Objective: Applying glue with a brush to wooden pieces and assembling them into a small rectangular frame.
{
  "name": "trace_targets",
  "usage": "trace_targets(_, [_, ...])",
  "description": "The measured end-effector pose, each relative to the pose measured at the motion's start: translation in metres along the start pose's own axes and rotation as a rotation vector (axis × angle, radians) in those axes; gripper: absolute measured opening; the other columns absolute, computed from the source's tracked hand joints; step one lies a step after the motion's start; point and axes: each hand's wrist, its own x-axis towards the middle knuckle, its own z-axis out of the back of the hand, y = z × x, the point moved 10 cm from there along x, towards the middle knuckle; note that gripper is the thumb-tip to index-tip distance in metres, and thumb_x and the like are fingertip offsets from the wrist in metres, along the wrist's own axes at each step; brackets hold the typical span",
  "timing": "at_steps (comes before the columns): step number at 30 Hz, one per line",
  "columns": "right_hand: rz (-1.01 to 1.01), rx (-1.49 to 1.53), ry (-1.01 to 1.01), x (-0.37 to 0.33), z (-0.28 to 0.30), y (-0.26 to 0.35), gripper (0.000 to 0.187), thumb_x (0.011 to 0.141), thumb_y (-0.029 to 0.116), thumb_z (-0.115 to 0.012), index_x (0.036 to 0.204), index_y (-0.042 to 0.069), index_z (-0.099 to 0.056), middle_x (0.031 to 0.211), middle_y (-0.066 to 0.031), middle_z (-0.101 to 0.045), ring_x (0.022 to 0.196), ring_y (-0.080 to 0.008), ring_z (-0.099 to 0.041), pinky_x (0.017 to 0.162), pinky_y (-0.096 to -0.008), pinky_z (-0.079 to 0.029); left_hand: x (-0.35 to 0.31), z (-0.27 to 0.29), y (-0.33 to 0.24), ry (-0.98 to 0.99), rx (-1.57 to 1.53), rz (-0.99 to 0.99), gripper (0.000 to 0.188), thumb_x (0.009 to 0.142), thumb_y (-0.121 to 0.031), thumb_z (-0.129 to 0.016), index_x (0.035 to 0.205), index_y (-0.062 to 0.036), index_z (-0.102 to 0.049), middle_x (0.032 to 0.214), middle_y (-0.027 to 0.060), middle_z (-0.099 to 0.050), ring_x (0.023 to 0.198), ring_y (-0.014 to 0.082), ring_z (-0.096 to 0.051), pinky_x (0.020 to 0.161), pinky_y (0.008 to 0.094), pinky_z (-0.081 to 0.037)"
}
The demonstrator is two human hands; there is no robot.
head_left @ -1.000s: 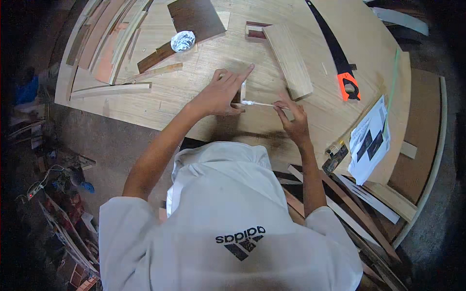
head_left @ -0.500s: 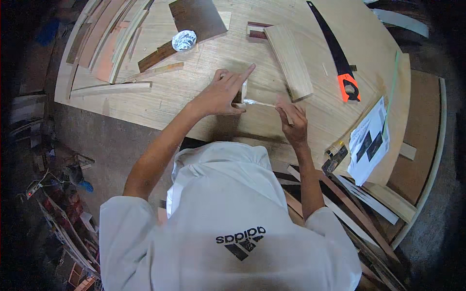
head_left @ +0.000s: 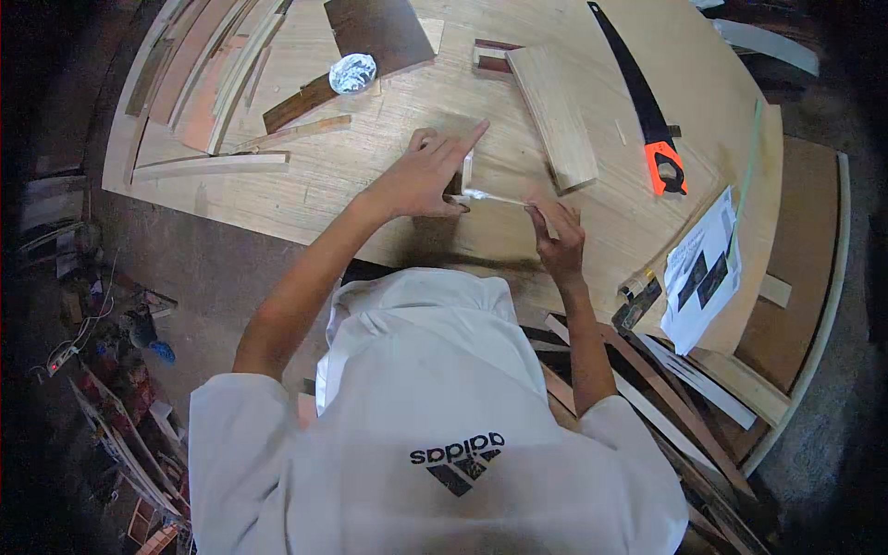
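My left hand (head_left: 427, 178) grips a small wooden piece (head_left: 467, 172) on the tabletop, the index finger stretched out past it and the thumb at its near end. The hand covers most of the piece, so its full shape is hidden. From the right, my right hand (head_left: 561, 239) pinches a thin stick (head_left: 507, 200) between thumb and fingers. White, paste-like stuff coats the stick's far tip, which meets the near end of the wooden piece.
A pale board (head_left: 555, 120) lies beyond my right hand, partly over a small reddish-brown frame (head_left: 490, 63). Further right are a handsaw (head_left: 638, 92) and a paper sheet (head_left: 708, 268). A foil-covered round dish (head_left: 352, 74), a dark board (head_left: 379, 37) and wood strips (head_left: 217, 92) lie left.
The stick and my right hand have shifted only very slightly, with the white tip still at the wooden piece. My left hand keeps its place.
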Motion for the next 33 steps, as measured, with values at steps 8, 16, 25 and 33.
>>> trace_targets(8, [0.034,-0.034,-0.002,0.009,0.005,0.017,0.020,0.087,0.005,-0.074,0.107,0.007,-0.073,0.102,-0.0095,-0.074,0.094,-0.0282,-0.068,0.085,-0.0383,-0.049,-0.001,0.001,0.000,0.010,-0.018,0.019,0.131,0.064,-0.034,-0.087,0.161,-0.0081,-0.002,0.126,0.0208,-0.058,0.119,0.0351,-0.053,0.114,0.0482,-0.026])
trace_targets(16, [0.042,-0.081,-0.005,0.009,0.009,0.018,0.023,0.088,0.002,-0.072,0.110,0.007,-0.073,0.101,-0.0102,-0.073,0.099,-0.0285,-0.066,0.088,-0.0405,-0.046,0.000,0.003,-0.001,0.001,-0.019,0.029,0.127,0.065,-0.031,-0.085,0.161,-0.0077,-0.005,0.129,0.0223,-0.058,0.122,0.0351,-0.053,0.115,0.0480,-0.025])
trace_targets(25, [0.026,-0.060,-0.043,0.012,0.012,0.022,0.031,0.088,0.000,-0.070,0.118,0.009,-0.071,0.105,-0.0089,-0.073,0.096,-0.0272,-0.066,0.086,-0.0400,-0.046,0.001,0.003,-0.001,-0.010,-0.050,0.033,0.125,0.066,-0.031,-0.085,0.161,-0.0081,-0.006,0.130,0.0218,-0.058,0.124,0.0351,-0.053,0.116,0.0471,-0.023])
trace_targets(33, [0.040,-0.117,0.006,0.006,0.010,0.016,0.034,0.087,0.000,-0.070,0.120,0.010,-0.070,0.108,-0.0083,-0.073,0.099,-0.0261,-0.066,0.088,-0.0403,-0.045,-0.001,-0.001,0.003,0.020,-0.046,0.047,0.128,0.065,-0.034,-0.085,0.161,-0.0090,-0.005,0.133,0.0211,-0.056,0.127,0.0340,-0.051,0.117,0.0480,-0.022])
